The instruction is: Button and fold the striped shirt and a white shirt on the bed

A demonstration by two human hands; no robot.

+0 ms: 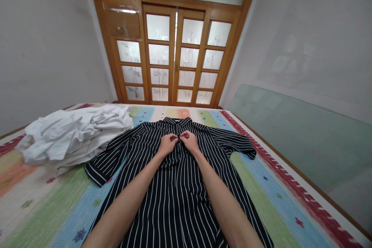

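The striped shirt lies front up on the bright cloth, with its long bottom part nearest, under both arms. I would not lean on that part, because a heavy arm could drag the shirt crooked. High up on the shirt's front, the left hand and the right hand are very close together. Each looks to be pinching a bit of the shirt's middle strip with thumb and finger, but what is in the fingertips is too small to see. A light pinch should do best here: small moves, no hard tugs, both edges level. Little folds near the hands could get caught, so smooth them flat. Left of the shirt, just beside its sleeve, sits a white heap; watch that it does not push the sleeve. Past the hands is the shirt's collar, a good guide for keeping straight, and well beyond the shirt stand wooden doors
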